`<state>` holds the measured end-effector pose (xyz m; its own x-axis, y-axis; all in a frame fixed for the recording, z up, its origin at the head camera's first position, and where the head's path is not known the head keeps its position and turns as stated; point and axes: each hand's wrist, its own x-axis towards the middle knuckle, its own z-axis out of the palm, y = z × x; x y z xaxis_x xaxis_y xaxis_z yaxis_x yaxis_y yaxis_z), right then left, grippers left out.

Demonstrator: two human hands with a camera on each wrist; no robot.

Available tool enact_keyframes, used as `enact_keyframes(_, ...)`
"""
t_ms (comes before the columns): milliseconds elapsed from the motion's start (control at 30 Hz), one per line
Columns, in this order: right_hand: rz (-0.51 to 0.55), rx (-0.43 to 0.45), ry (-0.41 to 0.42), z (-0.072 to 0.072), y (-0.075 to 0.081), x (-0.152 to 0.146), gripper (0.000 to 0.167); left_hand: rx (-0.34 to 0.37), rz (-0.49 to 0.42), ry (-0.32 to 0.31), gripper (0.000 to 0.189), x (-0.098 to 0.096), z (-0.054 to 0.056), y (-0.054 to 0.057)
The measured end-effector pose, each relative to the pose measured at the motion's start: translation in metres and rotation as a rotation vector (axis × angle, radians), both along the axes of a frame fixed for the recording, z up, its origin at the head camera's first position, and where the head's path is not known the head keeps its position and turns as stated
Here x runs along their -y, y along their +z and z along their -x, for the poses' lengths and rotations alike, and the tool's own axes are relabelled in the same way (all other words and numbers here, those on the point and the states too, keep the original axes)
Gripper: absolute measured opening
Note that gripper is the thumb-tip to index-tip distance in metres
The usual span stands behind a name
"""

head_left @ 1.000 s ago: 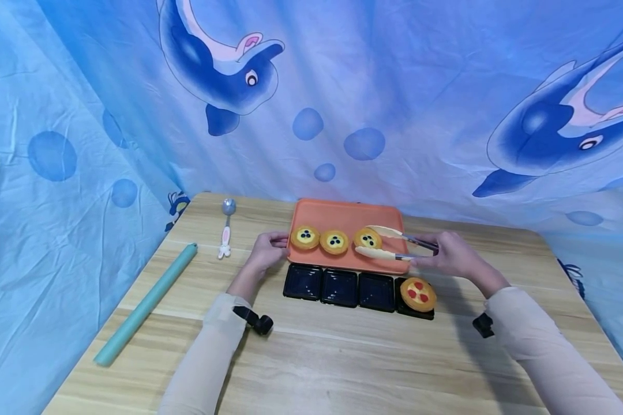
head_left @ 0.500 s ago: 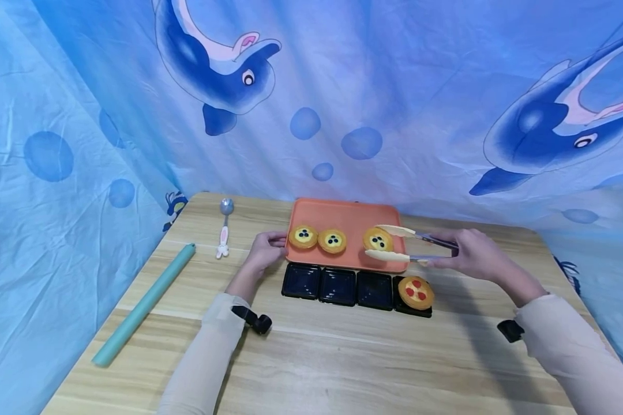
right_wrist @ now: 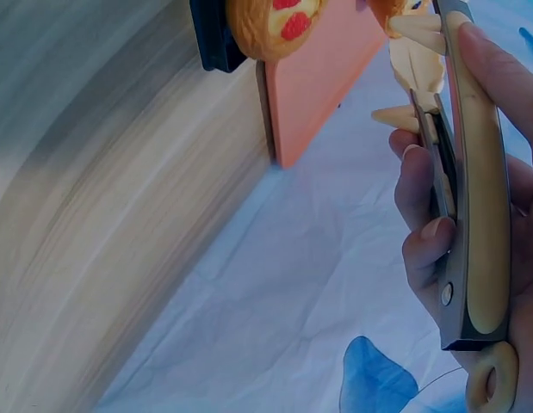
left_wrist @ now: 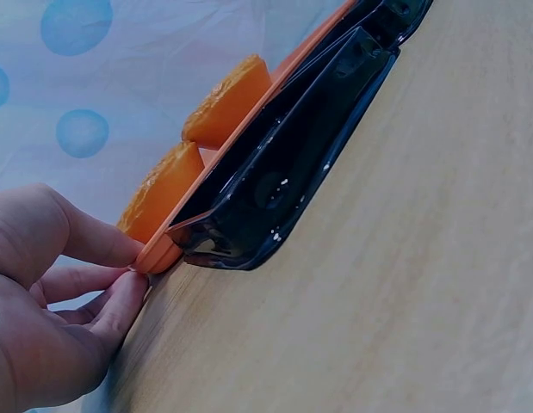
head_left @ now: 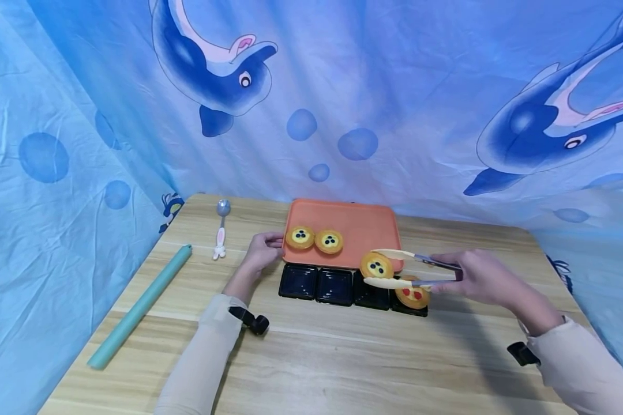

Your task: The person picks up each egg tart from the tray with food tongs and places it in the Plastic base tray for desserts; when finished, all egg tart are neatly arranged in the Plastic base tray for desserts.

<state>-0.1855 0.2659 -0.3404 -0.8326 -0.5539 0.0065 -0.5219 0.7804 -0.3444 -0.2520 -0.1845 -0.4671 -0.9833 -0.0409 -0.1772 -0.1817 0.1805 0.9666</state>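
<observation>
My right hand (head_left: 480, 276) grips a pair of tongs (right_wrist: 486, 206) with cream tips. Between those tips sits an egg tart with dark berries (head_left: 376, 264), above the line of black square trays and the front rim of the orange tray (head_left: 353, 219). Thumb and fingers of my left hand (left_wrist: 42, 292) pinch the orange tray's left edge. Two more berry tarts, one at the left (head_left: 299, 237) and one beside it (head_left: 329, 242), lie on that tray. A tart with red pieces (head_left: 412, 295) rests in the rightmost black tray, partly behind the tongs.
Several black trays (head_left: 334, 286) stand in a row against the orange tray's front. At the table's left lie a spoon with a rabbit handle (head_left: 221, 230) and a long teal roll (head_left: 140, 311). A blue dolphin-print cloth (head_left: 394, 115) hangs behind the table.
The tongs have taken the right-hand berry tart off the orange tray and brought it toward the black trays. My left hand stays at the tray's edge.
</observation>
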Motion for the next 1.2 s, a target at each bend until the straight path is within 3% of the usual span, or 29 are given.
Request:
enact_keyframes(233, -0.015, -0.032, 0.067, -0.005, -0.007, 0.002, 0.063, -0.007, -0.004, 0.001, 0.055, -0.001, -0.001, 0.000)
enact_keyframes(500, -0.046, 0.018, 0.082, -0.006, -0.009, 0.005, 0.066, -0.012, 0.009, 0.007, 0.055, -0.001, -0.001, 0.000)
enact_keyframes(800, -0.060, 0.038, 0.016, -0.005, -0.008, 0.007, 0.078, -0.014, 0.010, 0.007, 0.055, -0.002, 0.001, 0.002)
enact_keyframes(967, -0.002, 0.031, -0.045, -0.006, 0.002, 0.005, 0.091, -0.011, 0.008, 0.004, 0.054, -0.001, 0.001, 0.002)
enact_keyframes(1200, 0.082, -0.026, -0.076, -0.003, 0.006, 0.002, 0.090, -0.011, 0.010, 0.007, 0.054, -0.001, 0.000, 0.002)
